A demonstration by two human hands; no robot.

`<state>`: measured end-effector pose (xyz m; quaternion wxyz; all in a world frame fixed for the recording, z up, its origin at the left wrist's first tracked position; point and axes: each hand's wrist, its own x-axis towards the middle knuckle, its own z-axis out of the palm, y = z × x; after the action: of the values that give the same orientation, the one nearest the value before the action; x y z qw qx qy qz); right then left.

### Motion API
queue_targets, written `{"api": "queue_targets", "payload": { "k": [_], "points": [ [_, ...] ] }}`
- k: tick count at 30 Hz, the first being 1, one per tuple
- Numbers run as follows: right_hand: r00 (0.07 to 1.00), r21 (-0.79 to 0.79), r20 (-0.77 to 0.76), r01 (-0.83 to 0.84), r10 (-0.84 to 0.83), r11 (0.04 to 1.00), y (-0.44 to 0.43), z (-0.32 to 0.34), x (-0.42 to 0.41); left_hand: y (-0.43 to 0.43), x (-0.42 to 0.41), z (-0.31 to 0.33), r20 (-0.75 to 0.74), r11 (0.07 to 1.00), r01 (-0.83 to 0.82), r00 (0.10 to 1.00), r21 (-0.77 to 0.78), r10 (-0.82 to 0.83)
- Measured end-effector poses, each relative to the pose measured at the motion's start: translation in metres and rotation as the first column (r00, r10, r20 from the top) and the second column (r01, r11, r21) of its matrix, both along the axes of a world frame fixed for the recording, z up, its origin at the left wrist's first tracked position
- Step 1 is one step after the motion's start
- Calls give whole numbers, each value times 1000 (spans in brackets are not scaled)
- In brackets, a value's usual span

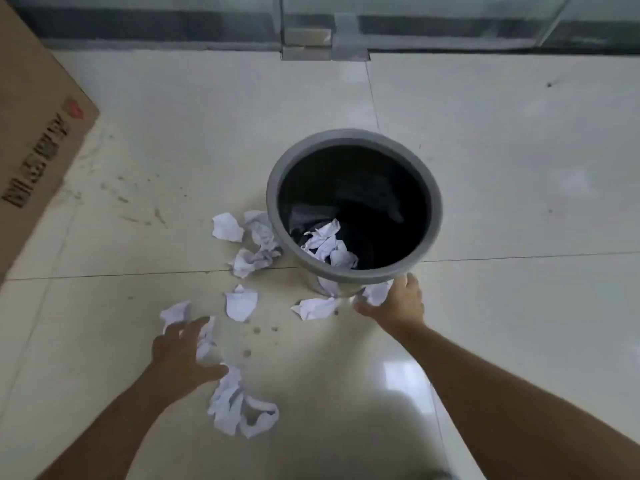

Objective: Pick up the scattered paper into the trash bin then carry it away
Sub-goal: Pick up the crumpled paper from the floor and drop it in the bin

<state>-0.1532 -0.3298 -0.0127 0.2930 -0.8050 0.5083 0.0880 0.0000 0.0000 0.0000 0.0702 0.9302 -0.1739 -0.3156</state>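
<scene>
Crumpled white paper [241, 302] lies on glossy floor tiles [502, 168] beside a matt grey plastic bin [437, 216].

Pale tiled floor [502, 161]; grey trash bin [437, 216] standing mid-floor; crumpled paper [241, 302] scattered beside it; cardboard box [31, 133] at left edge.

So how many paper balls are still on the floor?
About 8: three left of the trash bin, three below its near rim, one under the left hand, and a clump nearest the camera. More may hide behind the bin.
</scene>
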Motion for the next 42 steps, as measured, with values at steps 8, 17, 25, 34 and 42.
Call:
{"api": "queue_targets", "payload": {
  "k": [8,17,25,34,42],
  "points": [
    [990,57,-68,129,-125,990,25,-56,30,6,46,-66,2,999,-33,999,-3,33],
    [952,-87,-59,296,-302,951,84,-83,64,-18,-48,-59,-82,982,168,983,83,-161],
    [998,-203,29,51,-46,978,87,-91,18,-9,-90,-71,-3,989,149,989,4,-149],
    [969,135,245,-31,-3,990,90,-76,-22,-4,-93,-74,-164,952,-217,969,-216,183],
    [785,193,608,-295,121,936,154,32,32,-23,-30,31,-483,410,-687,720,-600,499]
  ]
}}
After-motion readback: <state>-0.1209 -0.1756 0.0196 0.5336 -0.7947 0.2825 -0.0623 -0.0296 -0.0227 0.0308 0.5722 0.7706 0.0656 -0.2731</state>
